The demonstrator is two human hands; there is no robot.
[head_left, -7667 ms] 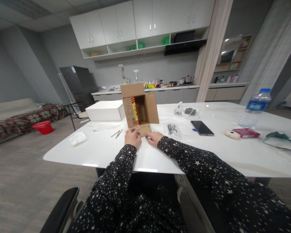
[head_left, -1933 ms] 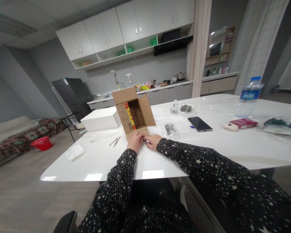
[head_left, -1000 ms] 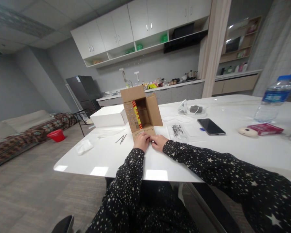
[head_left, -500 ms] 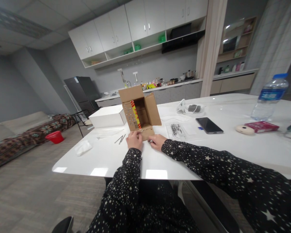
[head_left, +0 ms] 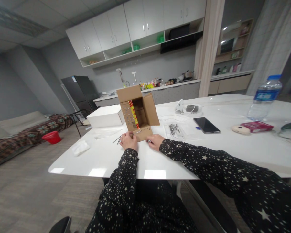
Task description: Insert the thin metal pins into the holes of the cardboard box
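"Where are the hands on this worktop [head_left: 155,160]?"

"The left grip [head_left: 129,141] is at the left edge of a front flap [head_left: 142,133], fingers bent and slightly spread. The right grip [head_left: 155,142] is at that flap's right corner, fingers curled."

"Holding anything?"

"I can't tell, for either one. The undersides of the fingers are hidden. Between the two grips, a row of small dots runs across the flap."

"And the rest of the box?"

"The cardboard box [head_left: 142,111] stands open just beyond both grips. Its left flap [head_left: 126,116], ahead of the left grip, has silvery dots and a red-and-yellow strip [head_left: 133,115]."

"What's beside them?"

"Thin metal tools [head_left: 116,139] lie just left of the left grip, partly covered by it. Near the right grip, on its right, is a clear packet [head_left: 174,130] with dark pieces."

"Further out?"

"A crumpled white tissue [head_left: 80,148] left of the left grip, and a white box [head_left: 105,116] beyond it. Right of the right grip, past the packet, a dark phone [head_left: 206,125]; further right, a red pack [head_left: 257,126] and, well apart from both grips, a water bottle [head_left: 264,98]."
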